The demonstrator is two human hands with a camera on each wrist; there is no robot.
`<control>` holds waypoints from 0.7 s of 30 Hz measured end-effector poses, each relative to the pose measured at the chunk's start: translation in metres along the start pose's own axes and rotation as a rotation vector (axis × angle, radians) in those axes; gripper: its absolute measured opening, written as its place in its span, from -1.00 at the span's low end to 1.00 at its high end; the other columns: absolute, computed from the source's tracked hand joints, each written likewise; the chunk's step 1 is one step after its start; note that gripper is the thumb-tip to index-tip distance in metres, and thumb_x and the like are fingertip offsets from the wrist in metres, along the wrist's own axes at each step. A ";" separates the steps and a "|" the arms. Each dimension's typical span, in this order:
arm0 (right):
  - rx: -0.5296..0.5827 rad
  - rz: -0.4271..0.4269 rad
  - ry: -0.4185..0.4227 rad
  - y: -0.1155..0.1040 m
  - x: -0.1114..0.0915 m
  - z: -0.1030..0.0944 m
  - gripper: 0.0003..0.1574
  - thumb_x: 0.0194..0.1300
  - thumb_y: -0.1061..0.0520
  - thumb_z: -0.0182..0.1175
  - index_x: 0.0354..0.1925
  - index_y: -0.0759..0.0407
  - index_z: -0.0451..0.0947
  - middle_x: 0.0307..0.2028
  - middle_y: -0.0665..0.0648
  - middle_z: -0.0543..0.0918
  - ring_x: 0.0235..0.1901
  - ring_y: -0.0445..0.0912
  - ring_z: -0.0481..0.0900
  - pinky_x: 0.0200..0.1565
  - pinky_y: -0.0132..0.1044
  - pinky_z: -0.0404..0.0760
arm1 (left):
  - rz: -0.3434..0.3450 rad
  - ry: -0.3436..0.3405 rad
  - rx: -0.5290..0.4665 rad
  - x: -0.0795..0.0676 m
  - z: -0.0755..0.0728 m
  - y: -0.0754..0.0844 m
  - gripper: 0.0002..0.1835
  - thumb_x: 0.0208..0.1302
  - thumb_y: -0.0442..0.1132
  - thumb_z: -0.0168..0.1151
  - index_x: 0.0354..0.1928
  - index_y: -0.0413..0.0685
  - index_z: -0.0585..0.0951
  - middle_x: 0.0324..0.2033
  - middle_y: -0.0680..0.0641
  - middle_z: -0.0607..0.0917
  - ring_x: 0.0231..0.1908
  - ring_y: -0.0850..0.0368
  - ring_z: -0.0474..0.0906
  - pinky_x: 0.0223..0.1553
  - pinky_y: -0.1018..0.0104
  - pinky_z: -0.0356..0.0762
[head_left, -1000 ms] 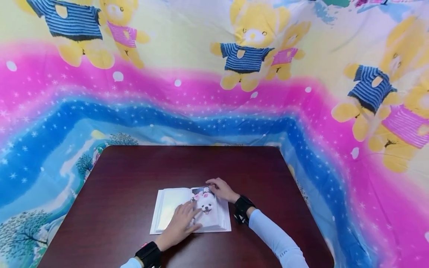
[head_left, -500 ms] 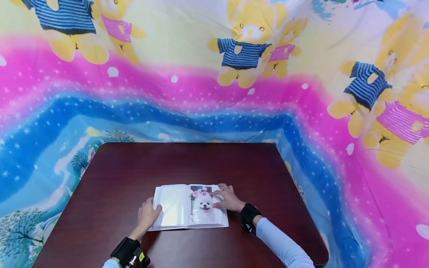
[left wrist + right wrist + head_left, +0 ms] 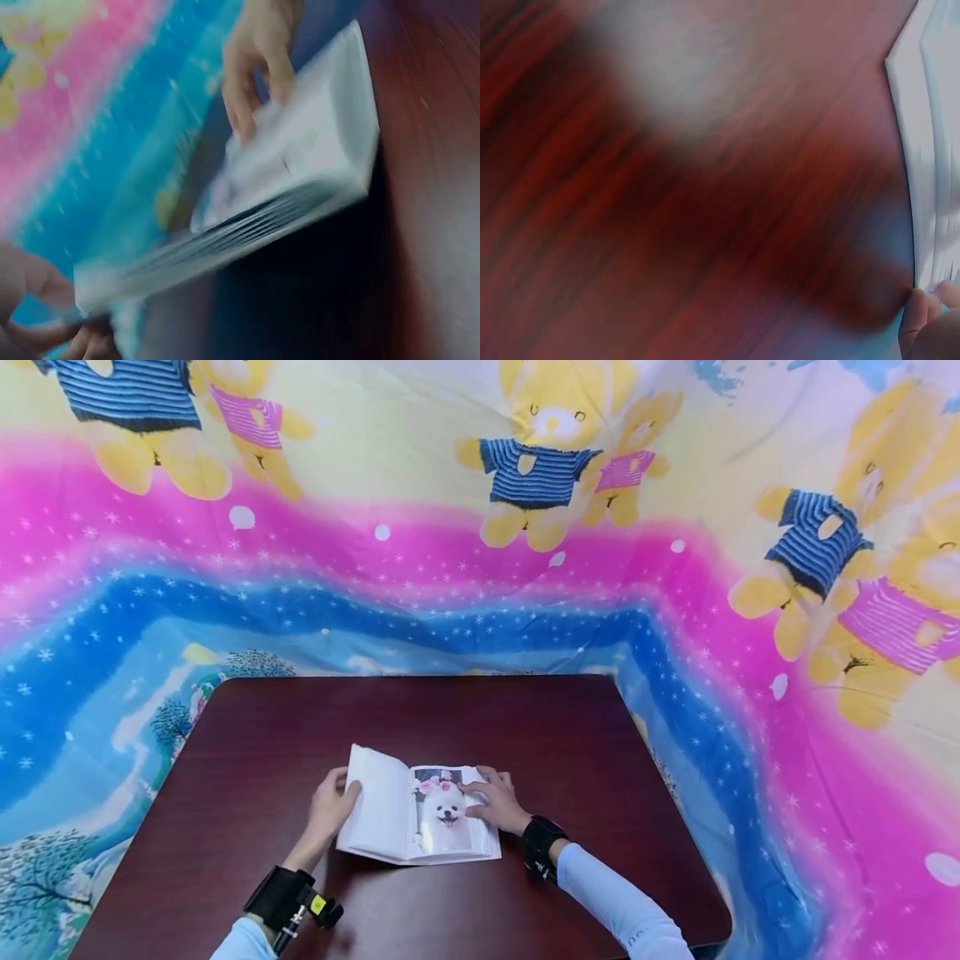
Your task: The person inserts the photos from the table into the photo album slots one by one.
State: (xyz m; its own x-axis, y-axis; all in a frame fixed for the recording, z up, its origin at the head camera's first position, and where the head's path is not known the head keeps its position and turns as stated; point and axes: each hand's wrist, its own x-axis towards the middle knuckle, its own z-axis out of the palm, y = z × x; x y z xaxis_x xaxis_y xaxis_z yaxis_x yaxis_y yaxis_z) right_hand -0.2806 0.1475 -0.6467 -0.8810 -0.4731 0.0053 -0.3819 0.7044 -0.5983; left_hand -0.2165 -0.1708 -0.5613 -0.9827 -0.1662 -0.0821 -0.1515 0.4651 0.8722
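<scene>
A white photo album (image 3: pixel 378 802) lies spread on the table, its left half tilted up off the surface. On its right page sits a photo of a white fluffy dog (image 3: pixel 444 810) with pink flowers on its head. My left hand (image 3: pixel 330 806) grips the outer edge of the raised left half, thumb on the page side and fingers behind. In the left wrist view the album's stacked page edges (image 3: pixel 255 225) show beneath that side. My right hand (image 3: pixel 497 802) holds the album's right edge near its upper corner, with thumb and a finger over the page.
The dark reddish-brown table (image 3: pixel 600 827) extends around the album on all sides. A colourful curtain with teddy bears (image 3: pixel 540 477) hangs behind and beside it. Both wrists wear black camera straps (image 3: pixel 281 897).
My left hand moved from over the pages to the album's left edge, then lifted that half. My right hand went from the photo's top to the right edge.
</scene>
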 end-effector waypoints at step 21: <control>0.042 -0.169 0.109 -0.003 -0.002 0.011 -0.29 0.34 0.51 -0.03 0.43 0.29 0.24 0.28 0.32 0.47 0.24 0.16 0.45 0.12 0.03 0.35 | 0.892 0.075 0.755 -0.035 0.142 -0.006 -0.61 0.04 -0.21 0.43 -0.05 -0.18 0.68 0.04 -0.28 0.64 0.10 -0.28 0.51 0.01 -0.14 0.44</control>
State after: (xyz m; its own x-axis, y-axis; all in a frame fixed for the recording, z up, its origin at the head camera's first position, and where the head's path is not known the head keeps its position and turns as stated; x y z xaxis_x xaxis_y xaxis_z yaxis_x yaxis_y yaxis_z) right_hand -0.2742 0.1406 -0.6531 -0.8311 -0.5213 0.1939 -0.5172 0.5961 -0.6141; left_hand -0.1961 -0.0445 -0.6322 -0.7677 0.4408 0.4651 0.5389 0.8368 0.0965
